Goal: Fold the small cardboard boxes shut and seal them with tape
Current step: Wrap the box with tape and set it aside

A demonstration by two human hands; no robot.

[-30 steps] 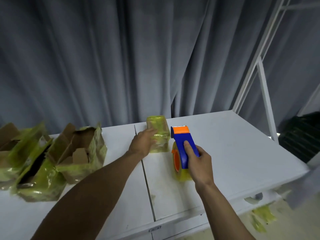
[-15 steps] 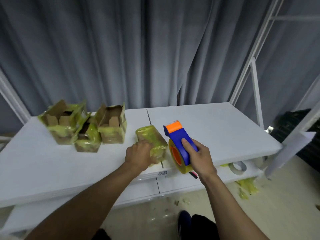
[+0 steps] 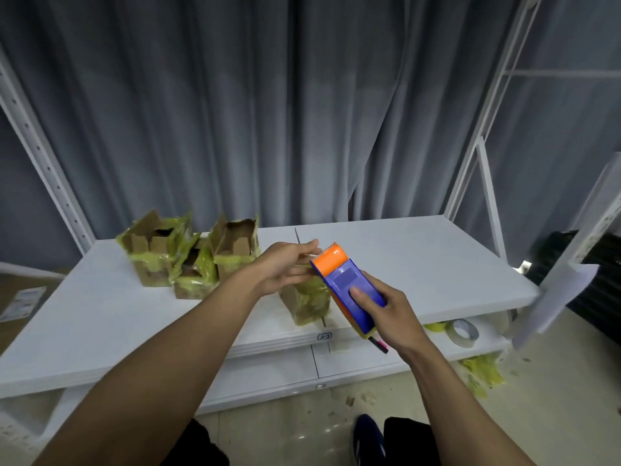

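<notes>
Right hand (image 3: 386, 317) grips the tape dispenser (image 3: 346, 284) (orange-tipped) beside the box (image 3: 305, 304).

right hand (image 3: 386, 317): grips tape dispenser (image 3: 347, 280) | left hand (image 3: 285, 269): fingers (image 3: 302, 246) straight beside its orange end | taped box (image 3: 307, 306): on shelf (image 3: 420, 264) beneath

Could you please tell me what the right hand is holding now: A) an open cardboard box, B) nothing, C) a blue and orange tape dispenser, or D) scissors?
C: the right hand grips the tape dispenser, with its thumb pressed on the blue top.
</notes>
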